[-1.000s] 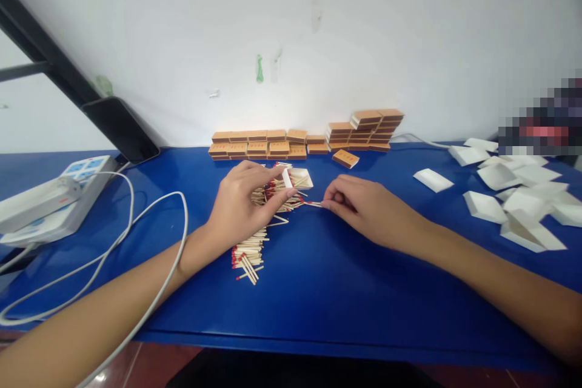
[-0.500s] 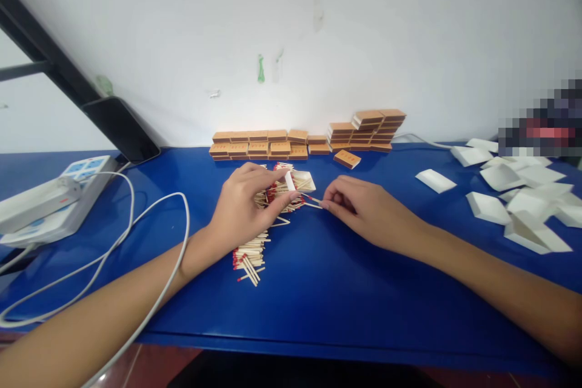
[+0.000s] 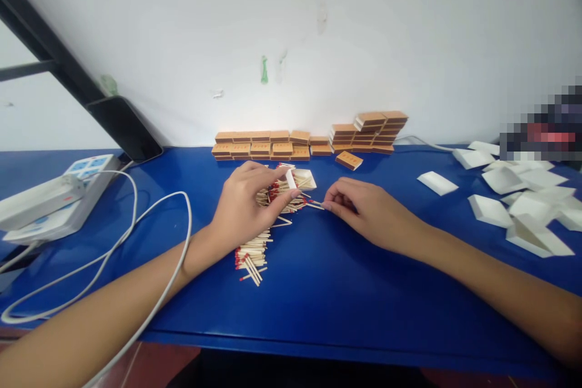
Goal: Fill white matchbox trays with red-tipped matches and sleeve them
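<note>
- White card tray is being gripped at its left end between the thumb and fingers of the left hand, at the far right of the match pile; matches are being held inside it.
- Loose matches are being pinched at their plain ends by the closed thumb and forefinger of the right hand.
- Orange matchboxes are being supported on the blue table's far side, spare trays on its right.

Matches, matchboxes on blue table
</note>
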Demonstrator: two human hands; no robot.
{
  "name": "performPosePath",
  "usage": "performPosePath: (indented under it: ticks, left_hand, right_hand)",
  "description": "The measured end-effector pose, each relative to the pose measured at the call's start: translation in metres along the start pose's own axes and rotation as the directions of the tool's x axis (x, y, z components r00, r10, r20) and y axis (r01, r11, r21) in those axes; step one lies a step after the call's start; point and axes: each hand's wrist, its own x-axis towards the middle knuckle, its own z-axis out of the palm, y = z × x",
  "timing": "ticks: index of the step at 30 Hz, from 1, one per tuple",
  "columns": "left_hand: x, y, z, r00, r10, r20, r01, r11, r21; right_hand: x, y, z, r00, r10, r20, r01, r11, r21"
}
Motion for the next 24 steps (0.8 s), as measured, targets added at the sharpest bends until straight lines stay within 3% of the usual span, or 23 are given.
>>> performPosePath:
  ticks: [5, 10, 18, 24]
  left_hand:
    - [-0.002, -0.001, 0.002, 1.000, 0.001, 0.022, 0.000, 1.000, -0.002]
    - [-0.001, -0.001, 0.002, 1.000, -0.012, 0.029, 0.012, 1.000, 0.001]
    - [-0.001, -0.002, 0.001, 1.000, -0.001, 0.013, 0.001, 1.000, -0.003]
    - [-0.001, -0.001, 0.001, 0.999, -0.014, 0.030, 0.014, 1.000, -0.005]
  right_hand:
    - [-0.002, -0.008, 0.010, 0.999, -0.039, 0.007, 0.040, 0.996, -0.075]
    - [-0.003, -0.004, 0.005, 0.999, -0.040, -0.028, 0.039, 0.998, -0.051]
    - [-0.001, 0.010, 0.005, 0.999, 0.015, -0.033, -0.020, 0.991, -0.131]
    - [-0.001, 0.005, 0.008, 0.995, 0.024, -0.095, -0.032, 0.996, -0.083]
